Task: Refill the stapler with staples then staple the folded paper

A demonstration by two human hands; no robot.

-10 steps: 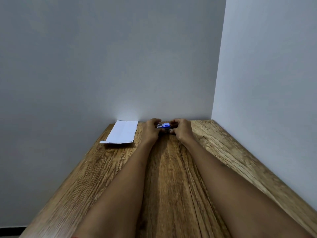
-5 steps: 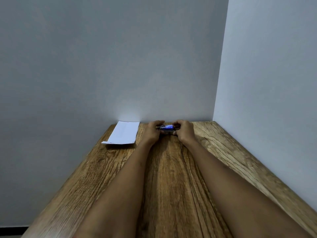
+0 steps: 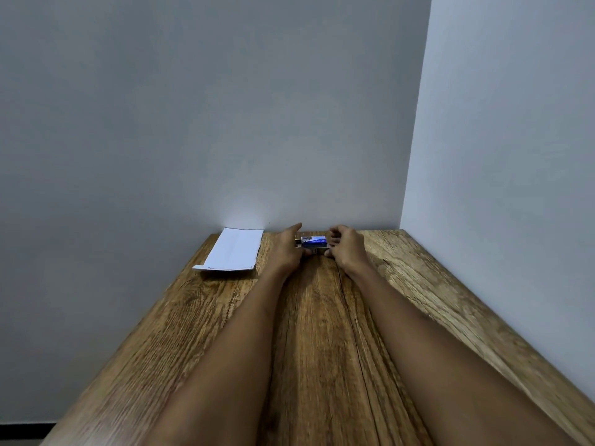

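A small blue box point(image 3: 314, 242) with white print, apparently the staple box, sits at the far end of the wooden table point(image 3: 322, 333) near the back wall. My left hand point(image 3: 286, 249) holds its left end, thumb under the front edge and index finger raised. My right hand point(image 3: 347, 249) grips its right end with curled fingers. A small dark metal part shows at the box's left end; I cannot tell what it is. I cannot make out a separate stapler. The folded white paper point(image 3: 233, 249) lies flat to the left of my left hand, apart from it.
Grey walls meet in a corner just behind and to the right of the box. The table's left edge drops off beside the paper. Both forearms stretch along the middle of the table.
My left hand's fingers have lifted and spread, so more of the blue box shows between the hands. Both hands stay at the same spot. The paper has not moved.
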